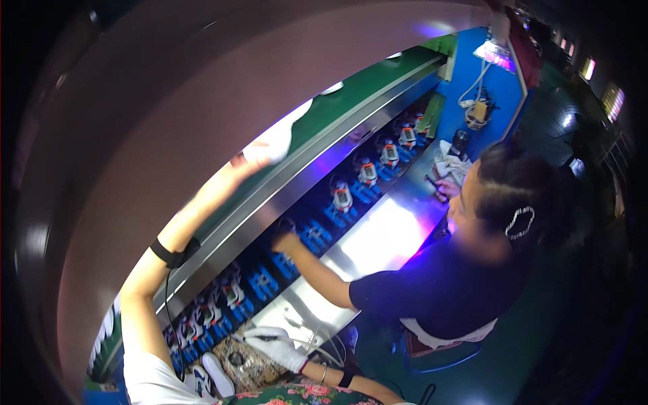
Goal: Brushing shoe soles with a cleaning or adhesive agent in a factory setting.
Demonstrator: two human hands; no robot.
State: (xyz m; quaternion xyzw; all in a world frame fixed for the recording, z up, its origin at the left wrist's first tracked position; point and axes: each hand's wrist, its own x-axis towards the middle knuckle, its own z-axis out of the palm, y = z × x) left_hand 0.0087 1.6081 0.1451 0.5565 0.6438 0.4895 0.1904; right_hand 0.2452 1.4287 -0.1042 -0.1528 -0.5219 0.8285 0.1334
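1. While the left hand reaches up toward the middle of the frame, its gloved fingers close on a white flat piece lying on the green conveyor belt, which runs diagonally from lower left to upper right.
2. Around that forearm sits a black wrist strap with a thin cord hanging down from it.
3. At the lower centre, the right hand, in a white glove, rests on the metal work surface; it seems to lie over a small white item, but whether it grips it I cannot tell.
4. Just below the belt's steel edge, a row of blue fixtures holds small white-and-orange parts, stretching toward the upper right.
5. A co-worker in a dark shirt sits at the right of the frame, one hand reaching into the blue fixtures and the other near the far end of the metal surface.
6. A floral-patterned fabric shows at the bottom edge.
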